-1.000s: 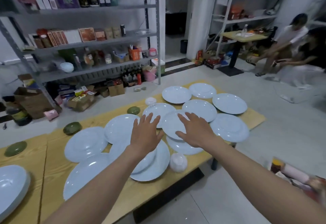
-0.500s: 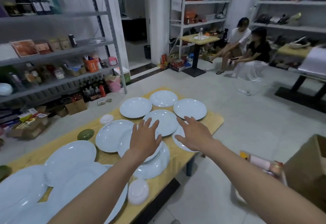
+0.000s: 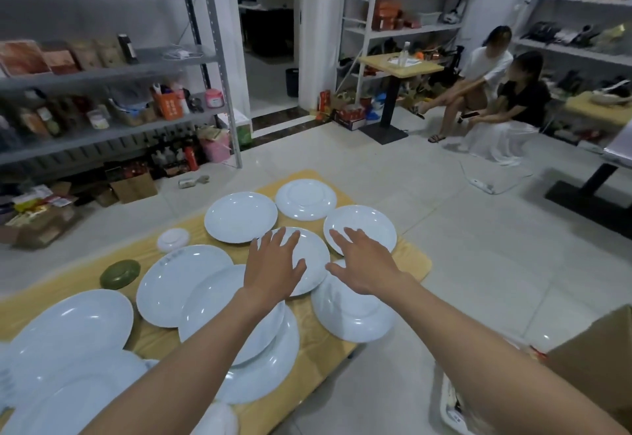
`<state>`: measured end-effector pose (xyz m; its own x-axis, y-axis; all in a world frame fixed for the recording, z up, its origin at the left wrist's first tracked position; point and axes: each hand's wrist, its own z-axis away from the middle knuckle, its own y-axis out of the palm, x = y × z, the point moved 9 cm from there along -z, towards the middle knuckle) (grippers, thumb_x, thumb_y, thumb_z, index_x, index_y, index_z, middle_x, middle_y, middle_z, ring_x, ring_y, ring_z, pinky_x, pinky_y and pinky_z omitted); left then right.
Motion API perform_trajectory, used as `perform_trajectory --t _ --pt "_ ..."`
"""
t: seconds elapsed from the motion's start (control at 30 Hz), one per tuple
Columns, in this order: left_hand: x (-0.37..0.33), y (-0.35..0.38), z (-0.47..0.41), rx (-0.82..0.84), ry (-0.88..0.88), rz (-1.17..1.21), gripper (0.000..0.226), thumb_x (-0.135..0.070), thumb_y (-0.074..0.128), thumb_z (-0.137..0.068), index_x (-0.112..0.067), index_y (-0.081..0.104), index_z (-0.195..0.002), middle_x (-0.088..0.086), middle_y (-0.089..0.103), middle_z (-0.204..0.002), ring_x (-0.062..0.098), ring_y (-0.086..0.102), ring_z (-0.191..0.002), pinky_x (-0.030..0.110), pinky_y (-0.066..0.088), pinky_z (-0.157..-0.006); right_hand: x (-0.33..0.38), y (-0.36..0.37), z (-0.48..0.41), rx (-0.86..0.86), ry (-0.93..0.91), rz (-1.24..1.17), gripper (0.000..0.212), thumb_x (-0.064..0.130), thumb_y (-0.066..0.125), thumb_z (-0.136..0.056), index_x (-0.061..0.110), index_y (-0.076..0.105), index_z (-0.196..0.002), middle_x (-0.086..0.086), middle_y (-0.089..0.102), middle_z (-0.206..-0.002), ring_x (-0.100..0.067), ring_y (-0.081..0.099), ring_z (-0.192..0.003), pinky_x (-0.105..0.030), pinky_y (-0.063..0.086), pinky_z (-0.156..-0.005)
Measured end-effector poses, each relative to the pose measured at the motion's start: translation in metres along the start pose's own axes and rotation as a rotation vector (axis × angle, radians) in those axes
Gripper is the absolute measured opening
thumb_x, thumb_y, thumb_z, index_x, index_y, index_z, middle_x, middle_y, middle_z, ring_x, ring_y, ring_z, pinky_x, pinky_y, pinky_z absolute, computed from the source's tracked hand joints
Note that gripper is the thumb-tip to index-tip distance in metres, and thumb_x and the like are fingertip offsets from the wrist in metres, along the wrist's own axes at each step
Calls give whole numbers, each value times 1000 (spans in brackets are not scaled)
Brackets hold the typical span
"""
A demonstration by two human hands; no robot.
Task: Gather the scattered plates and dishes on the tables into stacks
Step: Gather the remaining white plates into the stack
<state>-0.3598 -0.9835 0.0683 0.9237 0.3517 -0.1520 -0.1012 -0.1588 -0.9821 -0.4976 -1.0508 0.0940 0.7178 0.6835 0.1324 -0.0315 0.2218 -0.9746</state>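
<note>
Several white plates lie scattered on the wooden table (image 3: 412, 260). My left hand (image 3: 273, 265) hovers open, fingers spread, over the middle plate (image 3: 314, 263). My right hand (image 3: 364, 260) is open too, between the far right plate (image 3: 367, 220) and the overturned near right plate (image 3: 352, 315). Farther back lie a plate (image 3: 241, 217) and an upside-down plate (image 3: 305, 199). Under my left forearm two plates (image 3: 270, 356) lie stacked. To the left sit a big plate (image 3: 178, 280), a small white dish (image 3: 173, 239) and a green dish (image 3: 119, 273).
Metal shelves (image 3: 113, 72) full of goods stand behind the table, with cardboard boxes (image 3: 133, 188) on the floor. Two people (image 3: 496, 92) sit at the back right near a small table (image 3: 398, 65). A cardboard box (image 3: 595, 359) sits at the lower right.
The view has swung right along the table. Both hands have moved forward and apart, the right one from the near right plate toward the far right plate.
</note>
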Motion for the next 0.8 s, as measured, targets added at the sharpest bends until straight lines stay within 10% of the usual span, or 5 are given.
perform_trajectory --t 0.33,0.8 --pt "44 22 2 -60 -308 203 58 -45 54 -95 -26 41 -148 4 47 -149 27 46 -131 41 42 -104 5 20 -61 54 -198 -75 69 50 45 -99 23 17 -157 -2 24 -161 -24 26 -146 -40 36 -109" --pt "127 116 158 -75 -1133 462 60 -33 62 -92 -27 40 -148 18 32 -148 33 27 -137 45 36 -107 21 77 -85 160 -358 -83 64 47 43 -101 21 21 -155 -3 32 -158 -24 38 -140 -37 38 -105"
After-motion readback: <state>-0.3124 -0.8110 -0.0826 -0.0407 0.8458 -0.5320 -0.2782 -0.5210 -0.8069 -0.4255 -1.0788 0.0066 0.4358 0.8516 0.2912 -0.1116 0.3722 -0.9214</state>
